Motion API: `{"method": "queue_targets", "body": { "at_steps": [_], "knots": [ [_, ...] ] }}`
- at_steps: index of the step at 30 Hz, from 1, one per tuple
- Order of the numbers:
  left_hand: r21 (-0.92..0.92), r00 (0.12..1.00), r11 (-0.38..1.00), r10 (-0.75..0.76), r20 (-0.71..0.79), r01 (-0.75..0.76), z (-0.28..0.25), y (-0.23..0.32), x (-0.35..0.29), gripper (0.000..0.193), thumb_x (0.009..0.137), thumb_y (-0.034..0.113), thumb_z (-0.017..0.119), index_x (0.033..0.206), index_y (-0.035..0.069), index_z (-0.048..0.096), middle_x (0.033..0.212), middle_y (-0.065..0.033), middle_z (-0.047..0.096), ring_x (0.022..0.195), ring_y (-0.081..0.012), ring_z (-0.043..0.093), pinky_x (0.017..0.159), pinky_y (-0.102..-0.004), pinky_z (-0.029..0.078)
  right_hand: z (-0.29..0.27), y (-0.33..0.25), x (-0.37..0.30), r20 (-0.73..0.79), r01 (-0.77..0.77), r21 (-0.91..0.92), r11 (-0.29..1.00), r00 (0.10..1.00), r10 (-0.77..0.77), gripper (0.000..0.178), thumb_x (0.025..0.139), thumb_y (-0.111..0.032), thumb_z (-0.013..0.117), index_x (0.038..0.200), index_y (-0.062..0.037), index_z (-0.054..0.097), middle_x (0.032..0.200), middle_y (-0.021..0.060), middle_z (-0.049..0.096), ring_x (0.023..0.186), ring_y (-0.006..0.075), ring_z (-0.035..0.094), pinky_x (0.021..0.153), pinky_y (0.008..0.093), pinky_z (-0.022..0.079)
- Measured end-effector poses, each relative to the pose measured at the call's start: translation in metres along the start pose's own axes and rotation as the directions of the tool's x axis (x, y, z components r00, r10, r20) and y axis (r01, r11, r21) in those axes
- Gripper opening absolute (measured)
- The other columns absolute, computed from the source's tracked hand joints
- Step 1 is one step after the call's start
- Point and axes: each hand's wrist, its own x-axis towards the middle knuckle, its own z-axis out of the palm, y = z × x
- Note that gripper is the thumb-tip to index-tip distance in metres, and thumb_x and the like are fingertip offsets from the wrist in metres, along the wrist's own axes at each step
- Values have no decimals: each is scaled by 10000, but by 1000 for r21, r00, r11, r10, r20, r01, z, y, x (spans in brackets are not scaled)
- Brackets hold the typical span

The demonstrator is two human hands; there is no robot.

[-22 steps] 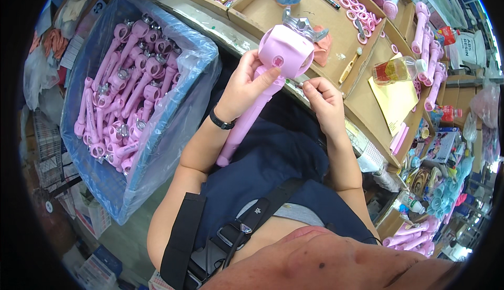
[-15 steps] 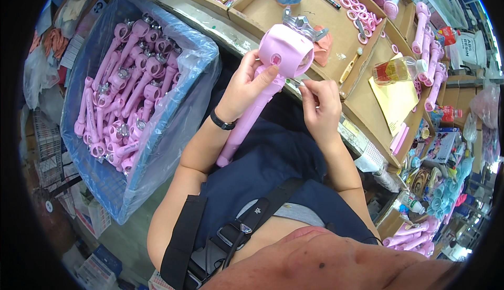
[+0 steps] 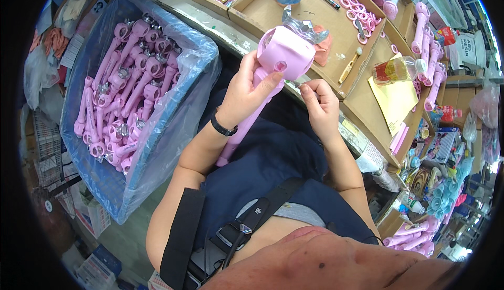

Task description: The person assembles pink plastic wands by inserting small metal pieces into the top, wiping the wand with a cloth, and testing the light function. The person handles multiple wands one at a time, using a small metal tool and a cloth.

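Left side of frame, largest item: I note a blue crate [image 3: 102, 187], plastic-lined, heaped with pink wands [image 3: 139, 69]. Upper right: cardboard tray [image 3: 262, 12], divided into compartments. Frame centre, above middle: one pink wand [image 3: 286, 54] in hand, slanting, handle end toward lower left, silver crown [image 3: 305, 30] uppermost. Left hand [image 3: 245, 95] wraps the neck just below the wand head, fingers closed round it, thumb pressed along the front. Right of it, I read the right hand [image 3: 322, 104] as apart from the wand, fingers curled in, thumb near the index; cannot tell whether anything small is pinched. Right of frame: yellow sheet [image 3: 401, 103] with a clear bottle [image 3: 387, 72] lying over it. Smallest, upper right: scattered pink rings [image 3: 359, 13].
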Motion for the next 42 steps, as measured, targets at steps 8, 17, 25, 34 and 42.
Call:
{"method": "queue_targets", "body": {
  "at_steps": [8, 17, 25, 34, 42],
  "knots": [
    [29, 997, 997, 73, 10, -73, 2, 0, 0, 561, 872, 274, 657, 1261, -30, 391, 1121, -115, 559, 1021, -146, 526, 886, -282, 428, -10, -15, 1, 223, -426, 196, 883, 897, 382, 252, 945, -264, 526, 968, -13, 532, 715, -28, 454, 543, 53, 401, 464, 173, 334],
    [89, 997, 993, 73, 7, -73, 0, 1, -1, 594, 871, 280, 656, 1286, -38, 372, 1115, -120, 569, 1003, -138, 536, 864, -271, 437, -7, 6, 2, 4, 143, -142, 980, 990, -144, 132, 914, -134, 577, 913, -3, 588, 661, 1, 545, 513, 86, 493, 468, 231, 385],
    [446, 989, 884, 144, 27, -141, 3, 3, -9, 796, 714, 241, 797, 1315, -20, 345, 1152, -181, 573, 1039, -245, 590, 856, -328, 472, -22, 8, 8, 391, -571, 479, 667, 819, 420, 197, 920, -231, 576, 924, -33, 567, 574, -67, 400, 393, 17, 304, 364, 185, 265],
    [241, 984, 954, 170, 56, -178, -13, -4, 5, 728, 707, 169, 788, 1280, -5, 374, 1121, -156, 579, 962, -235, 614, 827, -339, 498, -16, 4, -10, 486, -541, 124, 832, 764, 425, 278, 959, -312, 490, 870, -54, 541, 550, -64, 360, 445, 85, 364, 429, 231, 339],
    [-561, 979, 808, 205, -16, -179, -10, 14, 35, 407, 912, 274, 551, 1179, -23, 468, 1163, -167, 570, 746, -163, 616, 675, -300, 513, 63, 44, -33, 35, 464, -248, 850, 881, -471, 454, 704, -44, 729, 912, -54, 325, 1152, 237, 513, 883, 364, 612, 685, 351, 510]
  ]
}}
